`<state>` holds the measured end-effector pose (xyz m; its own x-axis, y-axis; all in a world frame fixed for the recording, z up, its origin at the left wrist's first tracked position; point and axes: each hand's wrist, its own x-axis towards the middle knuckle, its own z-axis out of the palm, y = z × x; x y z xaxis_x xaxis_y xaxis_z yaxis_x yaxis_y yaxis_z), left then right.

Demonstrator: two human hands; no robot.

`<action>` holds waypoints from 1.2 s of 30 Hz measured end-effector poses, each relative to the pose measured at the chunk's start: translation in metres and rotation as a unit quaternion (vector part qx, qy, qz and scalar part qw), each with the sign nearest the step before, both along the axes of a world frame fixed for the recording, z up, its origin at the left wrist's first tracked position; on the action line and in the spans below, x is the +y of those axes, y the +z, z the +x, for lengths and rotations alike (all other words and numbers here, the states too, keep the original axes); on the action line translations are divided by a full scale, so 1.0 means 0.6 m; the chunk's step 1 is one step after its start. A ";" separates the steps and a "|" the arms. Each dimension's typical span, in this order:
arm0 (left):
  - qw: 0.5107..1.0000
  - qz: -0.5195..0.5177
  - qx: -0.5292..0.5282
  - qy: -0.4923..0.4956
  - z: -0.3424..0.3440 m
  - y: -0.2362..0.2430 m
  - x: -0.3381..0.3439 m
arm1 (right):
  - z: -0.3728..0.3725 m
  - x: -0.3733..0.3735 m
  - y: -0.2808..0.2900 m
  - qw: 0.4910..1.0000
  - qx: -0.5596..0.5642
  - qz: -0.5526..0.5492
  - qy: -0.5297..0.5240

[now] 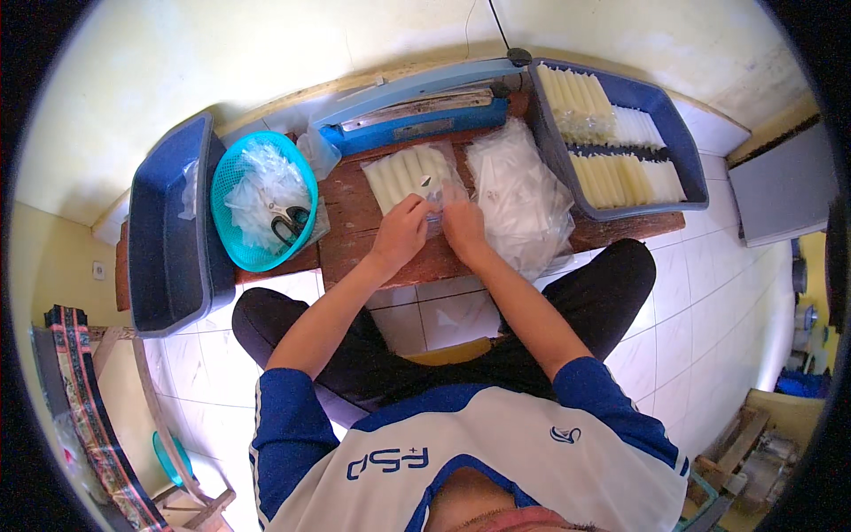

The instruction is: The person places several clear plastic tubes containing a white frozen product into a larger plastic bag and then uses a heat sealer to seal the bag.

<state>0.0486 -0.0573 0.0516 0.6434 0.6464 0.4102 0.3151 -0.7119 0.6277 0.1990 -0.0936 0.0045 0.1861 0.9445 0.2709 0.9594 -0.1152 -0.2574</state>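
Note:
A clear plastic bag (396, 177) holding a row of thick, pale cream sticks lies on the wooden bench in front of me. My left hand (403, 232) and my right hand (463, 229) meet at the bag's near right end. The fingers of both are closed on its plastic, and the fingertips partly hide the edge there. A small dark-and-white mark shows on the bag beside my left fingers. Right next to my right hand sits a heap of clear plastic bags (523, 195).
Behind the bag stands a blue bag sealer (412, 120). At right, a dark crate (620, 211) holds rows of cream and white sticks. A turquoise basket (253, 262) with plastic scraps and scissors (289, 223) stands left, beside another dark crate (164, 257). The wooden bench's (355, 253) near edge faces my knees.

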 end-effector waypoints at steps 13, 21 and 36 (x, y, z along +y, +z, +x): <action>1.000 0.019 0.006 -0.002 0.003 -0.001 0.000 | -0.004 0.010 -0.003 0.998 0.053 0.039 0.000; 0.994 0.087 0.040 0.053 0.013 0.034 -0.019 | 0.068 -0.087 0.128 0.986 0.097 -0.105 0.082; 0.976 0.070 -0.123 -0.163 0.382 0.127 -0.003 | 0.424 -0.174 0.252 0.957 0.152 0.100 -0.228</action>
<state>0.2780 -0.0593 0.1278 0.6763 0.3503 0.6480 -0.0898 -0.8339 0.5446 0.4533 -0.1977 0.1559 0.6652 0.6815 0.3051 0.6983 -0.4232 -0.5773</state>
